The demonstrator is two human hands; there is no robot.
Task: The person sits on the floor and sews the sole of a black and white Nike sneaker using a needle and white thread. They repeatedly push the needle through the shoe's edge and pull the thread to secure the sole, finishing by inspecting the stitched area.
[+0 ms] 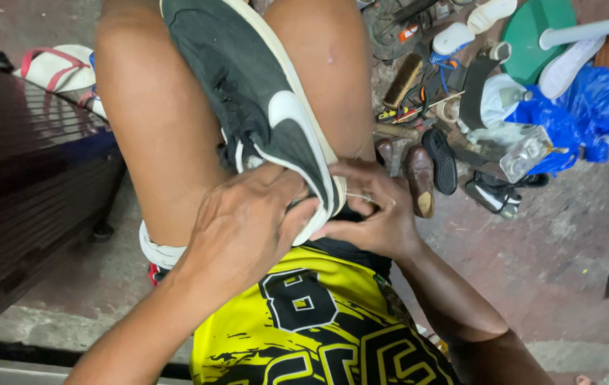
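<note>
Your left hand [247, 221] clamps the black sneaker [261, 100] heel; at three o'clock, your right hand [372, 210] pinches thread [361, 196].

Black sneaker [261, 100] with white sole and white side mark, lying tilted across the knees, heel end held at the lap.

The person wears a sleeveless jersey [318, 328], bright yellow with bold black block figures edged in white and black brush-like streaks, just below the left hand [244, 228] and right hand [375, 214]. Both arms are bare.
</note>
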